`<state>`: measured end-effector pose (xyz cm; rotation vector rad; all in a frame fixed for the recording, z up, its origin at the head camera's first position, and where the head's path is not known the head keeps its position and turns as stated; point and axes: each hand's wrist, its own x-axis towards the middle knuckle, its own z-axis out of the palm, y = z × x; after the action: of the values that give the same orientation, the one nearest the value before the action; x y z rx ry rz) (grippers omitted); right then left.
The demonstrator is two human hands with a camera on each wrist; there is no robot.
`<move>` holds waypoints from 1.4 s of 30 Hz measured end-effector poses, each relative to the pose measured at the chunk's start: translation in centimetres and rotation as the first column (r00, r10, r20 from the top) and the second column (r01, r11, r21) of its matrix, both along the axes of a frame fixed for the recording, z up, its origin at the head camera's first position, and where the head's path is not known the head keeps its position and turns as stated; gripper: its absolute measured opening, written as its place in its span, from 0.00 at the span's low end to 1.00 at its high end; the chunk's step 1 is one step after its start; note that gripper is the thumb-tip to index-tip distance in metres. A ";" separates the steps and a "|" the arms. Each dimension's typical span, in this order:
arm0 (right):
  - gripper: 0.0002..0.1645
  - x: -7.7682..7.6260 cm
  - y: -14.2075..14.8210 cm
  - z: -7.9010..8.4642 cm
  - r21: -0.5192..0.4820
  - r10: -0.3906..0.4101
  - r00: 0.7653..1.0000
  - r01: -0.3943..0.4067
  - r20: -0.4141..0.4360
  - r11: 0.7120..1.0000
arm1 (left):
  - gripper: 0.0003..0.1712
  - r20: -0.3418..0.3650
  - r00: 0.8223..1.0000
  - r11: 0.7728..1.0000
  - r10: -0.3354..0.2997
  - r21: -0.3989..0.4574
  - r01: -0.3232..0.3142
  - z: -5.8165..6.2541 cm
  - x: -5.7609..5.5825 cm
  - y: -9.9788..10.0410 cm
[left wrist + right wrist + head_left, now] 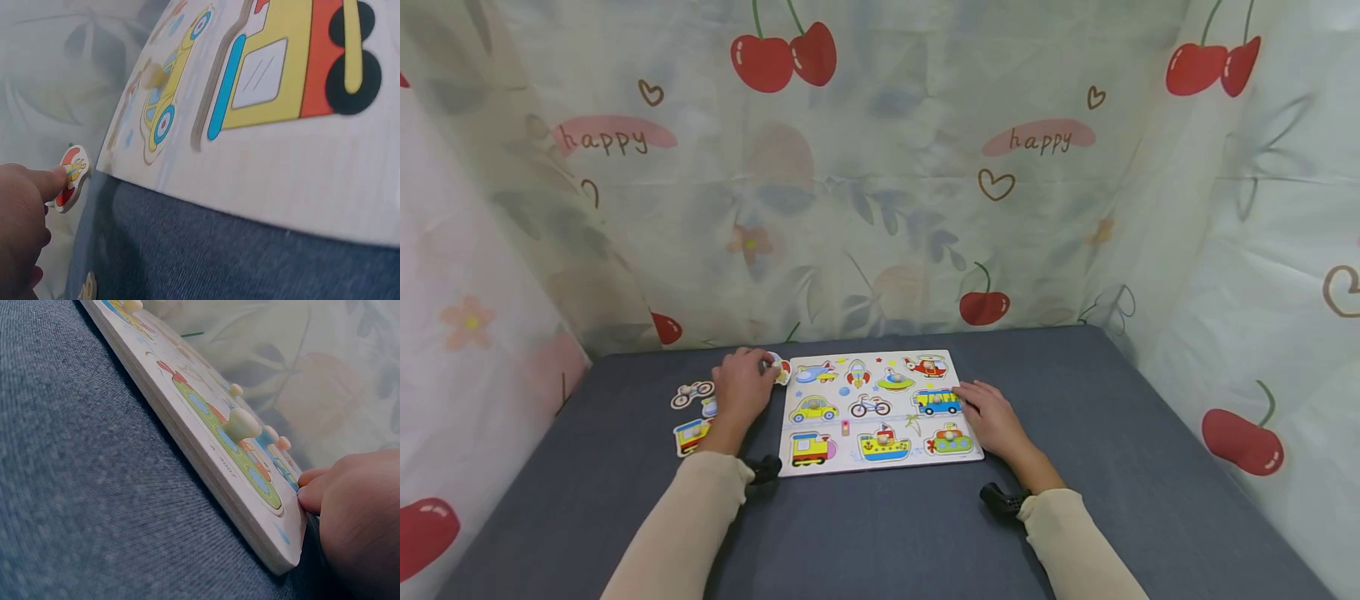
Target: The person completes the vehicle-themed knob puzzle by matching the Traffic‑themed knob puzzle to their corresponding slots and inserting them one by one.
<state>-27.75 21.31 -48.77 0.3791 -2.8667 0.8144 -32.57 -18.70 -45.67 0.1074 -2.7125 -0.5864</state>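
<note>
My left hand [743, 387] pinches a small wooden puzzle piece [74, 178] at the upper left corner of the peg puzzle board [262, 178]. Red fins and yellow flames show on this piece, like a rocket's tail. With its fingertips, my right hand [996, 423] touches the board's right edge, beside the blue bus piece [938, 402]. Knobs stand on the green submarine piece [222, 434] and the yellow car piece [164, 103], both in the board. The board's train picture [808, 450] shows no knob.
Left of the board lie a two-wheeler piece [691, 395], a train piece [689, 437] and a piece [709, 407] partly hidden by the left hand. The dark cloth-covered table [880, 533] meets a printed curtain [880, 250] at the back.
</note>
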 end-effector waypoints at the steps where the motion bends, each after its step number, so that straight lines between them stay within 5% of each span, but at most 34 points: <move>1: 0.23 0.0 0.0 0.0 -0.001 0.000 1.000 0.000 0.000 1.000 | 0.13 -0.002 1.000 1.000 -0.005 0.002 0.005 0.0 0.0 0.2; 42: 0.24 0.1 0.0 -0.1 -0.016 -0.006 1.000 0.006 0.002 1.000 | 0.07 -0.073 0.993 0.984 -0.095 0.147 0.105 -0.6 0.1 7.5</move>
<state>-27.69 21.31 -48.84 0.3684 -2.8596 0.8364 -32.50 -11.24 -46.25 -0.0096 -2.6195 -0.8100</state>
